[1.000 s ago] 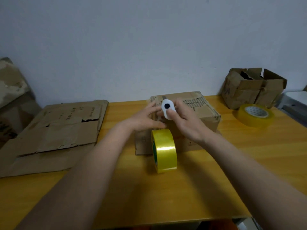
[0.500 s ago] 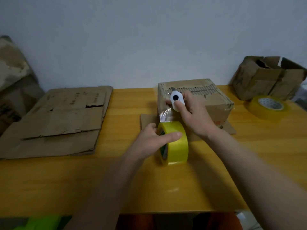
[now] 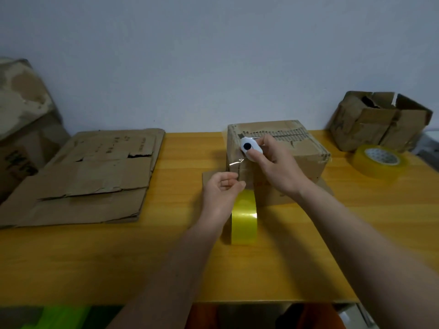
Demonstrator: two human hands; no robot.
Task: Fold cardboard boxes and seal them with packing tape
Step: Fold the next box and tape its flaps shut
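Note:
A closed cardboard box (image 3: 299, 148) stands at the back middle of the yellow table (image 3: 95, 262), with clear tape along its top seam. My right hand (image 3: 278, 167) grips a small white cutter (image 3: 250, 148) with a black button, held at the box's front top edge. A loose clear tape end (image 3: 235, 162) hangs down the box's front face. My left hand (image 3: 223, 188) is just below it with fingers curled, at the tape end; whether it pinches the tape is unclear. A yellow tape roll (image 3: 244, 219) stands on edge in front of the box, below my left hand.
Flattened cardboard (image 3: 90, 172) lies on the table's left side, with more crumpled cardboard (image 3: 21, 110) beyond it. A battered open box (image 3: 380, 119) sits at the back right, and a second tape roll (image 3: 377, 162) lies flat before it.
My left hand let go of the standing tape roll and rose to the loose tape end on the box's front. The right hand kept the cutter at the box's edge.

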